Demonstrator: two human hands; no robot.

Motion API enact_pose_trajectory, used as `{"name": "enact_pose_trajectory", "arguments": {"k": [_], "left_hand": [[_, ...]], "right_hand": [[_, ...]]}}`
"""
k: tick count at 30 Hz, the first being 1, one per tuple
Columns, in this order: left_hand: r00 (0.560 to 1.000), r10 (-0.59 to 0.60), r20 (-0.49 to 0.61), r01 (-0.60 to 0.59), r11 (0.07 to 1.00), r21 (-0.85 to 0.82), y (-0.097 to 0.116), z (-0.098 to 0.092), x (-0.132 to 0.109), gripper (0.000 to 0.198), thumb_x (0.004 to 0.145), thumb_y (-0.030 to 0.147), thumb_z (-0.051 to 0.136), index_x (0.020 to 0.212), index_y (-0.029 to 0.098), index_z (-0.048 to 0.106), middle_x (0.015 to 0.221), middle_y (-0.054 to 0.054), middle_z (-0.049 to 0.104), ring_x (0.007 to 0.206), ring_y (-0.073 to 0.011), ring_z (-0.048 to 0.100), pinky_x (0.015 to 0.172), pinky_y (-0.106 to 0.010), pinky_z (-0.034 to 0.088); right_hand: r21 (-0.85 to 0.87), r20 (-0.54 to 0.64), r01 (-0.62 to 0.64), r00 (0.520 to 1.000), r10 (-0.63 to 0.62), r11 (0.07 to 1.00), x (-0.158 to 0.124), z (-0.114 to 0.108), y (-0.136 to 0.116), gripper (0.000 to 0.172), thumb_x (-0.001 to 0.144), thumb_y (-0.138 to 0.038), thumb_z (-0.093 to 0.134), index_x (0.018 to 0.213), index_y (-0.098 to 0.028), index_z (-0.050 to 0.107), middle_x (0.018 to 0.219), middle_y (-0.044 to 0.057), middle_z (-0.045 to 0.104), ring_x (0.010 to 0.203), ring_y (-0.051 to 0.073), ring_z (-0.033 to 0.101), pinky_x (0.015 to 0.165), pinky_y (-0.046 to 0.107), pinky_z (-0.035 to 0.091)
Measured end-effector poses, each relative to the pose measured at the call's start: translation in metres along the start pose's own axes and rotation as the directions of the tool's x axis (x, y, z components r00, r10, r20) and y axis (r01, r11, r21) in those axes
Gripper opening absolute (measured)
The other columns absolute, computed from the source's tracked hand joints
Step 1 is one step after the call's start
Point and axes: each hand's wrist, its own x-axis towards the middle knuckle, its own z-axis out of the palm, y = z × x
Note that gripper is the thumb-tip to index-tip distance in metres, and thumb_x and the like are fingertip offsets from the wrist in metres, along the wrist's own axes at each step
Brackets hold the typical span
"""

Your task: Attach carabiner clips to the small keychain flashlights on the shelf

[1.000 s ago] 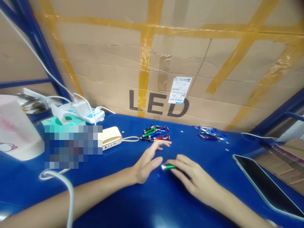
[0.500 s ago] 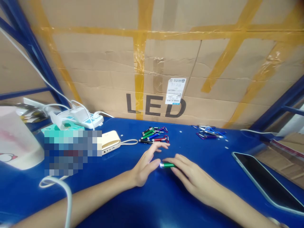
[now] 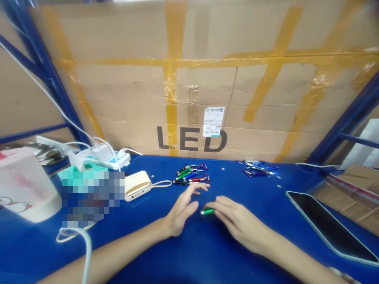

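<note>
My right hand (image 3: 232, 215) is closed around a small green flashlight (image 3: 207, 212), whose silver head points left and shows no glow. Its rear end is hidden in my fingers. My left hand (image 3: 184, 211) is open beside the silver head, fingers apart and holding nothing. Just beyond my left fingertips lies a pile of small flashlights (image 3: 189, 173) in green, blue, red and black, with carabiner clips. Farther right on the blue tabletop (image 3: 237, 181) is a second pile of clipped pieces (image 3: 257, 167), mostly blue, purple and silver.
A cream power bank (image 3: 137, 185) with a strap lies left of the first pile. Behind it are a power strip (image 3: 118, 159) and white cables. A phone (image 3: 328, 225) lies at the right. A large taped cardboard box (image 3: 133, 98) marked LED stands at the back.
The flashlight's bright tip has gone dark. My left thumb has drawn a little away from its head. The whole view has shifted slightly, with the background lower in the picture.
</note>
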Motion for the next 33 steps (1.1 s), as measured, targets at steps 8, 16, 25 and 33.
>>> {"name": "enact_pose_trajectory", "arguments": {"k": [8, 16, 25, 33], "left_hand": [[0.975, -0.201, -0.099, 0.222, 0.924, 0.313, -0.011, 0.009, 0.005, 0.025, 0.086, 0.04, 0.039, 0.1, 0.021, 0.048, 0.088, -0.003, 0.055, 0.075, -0.0147, 0.049, 0.071, -0.028, 0.039], [0.969, -0.234, 0.076, 0.155, 0.821, 0.549, -0.015, 0.013, 0.008, 0.02, 0.085, 0.034, 0.046, 0.102, 0.023, 0.046, 0.091, -0.002, 0.054, 0.085, -0.0157, 0.05, 0.079, -0.031, 0.039], [0.969, -0.166, -0.182, 0.246, 0.62, 0.745, -0.012, 0.017, 0.003, 0.02, 0.078, 0.011, 0.041, 0.093, 0.021, 0.048, 0.099, -0.004, 0.053, 0.097, -0.0191, 0.048, 0.084, -0.035, 0.036], [0.877, -0.094, -0.471, 0.469, 0.373, 0.8, -0.011, 0.025, -0.002, 0.012, 0.073, 0.017, 0.046, 0.085, 0.018, 0.048, 0.099, -0.008, 0.049, 0.101, -0.0249, 0.044, 0.086, -0.042, 0.033]], "right_hand": [[0.034, 0.002, -0.095, 0.995, 0.095, 0.995, -0.002, 0.011, 0.01, 0.038, 0.093, -0.032, 0.028, 0.128, -0.025, 0.041, 0.122, 0.009, 0.051, 0.116, 0.023, 0.047, 0.095, 0.04, 0.042], [0.11, -0.113, 0.013, 0.994, 0.0, 0.994, 0.009, 0.019, 0.027, 0.012, 0.087, -0.022, 0.042, 0.088, -0.02, 0.054, 0.096, 0.006, 0.053, 0.089, 0.016, 0.055, 0.08, 0.032, 0.047], [0.018, -0.143, -0.072, 0.987, 0.074, 0.997, 0.013, 0.018, 0.033, 0.019, 0.082, -0.019, 0.045, 0.09, -0.019, 0.061, 0.097, 0.006, 0.054, 0.093, 0.017, 0.053, 0.085, 0.034, 0.043], [-0.137, -0.097, -0.468, 0.883, 0.459, 0.873, 0.009, 0.003, 0.058, 0.04, 0.086, -0.039, 0.042, 0.118, -0.017, 0.05, 0.121, 0.013, 0.047, 0.115, 0.027, 0.043, 0.095, 0.045, 0.03]]}}
